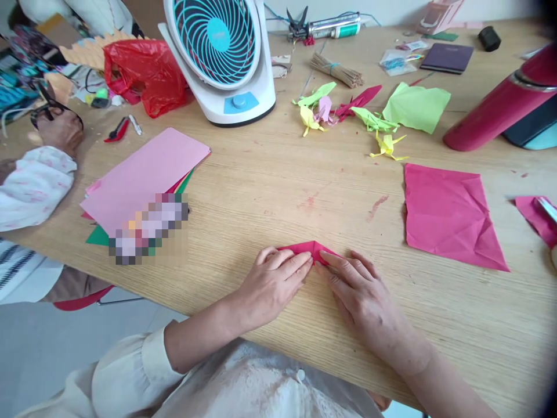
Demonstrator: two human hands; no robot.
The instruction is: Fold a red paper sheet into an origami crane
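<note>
A folded sheet of deep pink paper lies near the table's front edge, with a peak at its top middle. My left hand covers its left part, fingers together and pressed down on it. From the other side my right hand holds the right part, its fingertips close to the centre crease. Both hands hide most of the paper's lower side. To the right rests a creased pink square sheet, apart from my hands.
Folded paper figures and a green sheet lie farther back. A fan stands at back left, near stacked coloured paper. A red bottle is at right. Another person's hand holds black scissors at far left.
</note>
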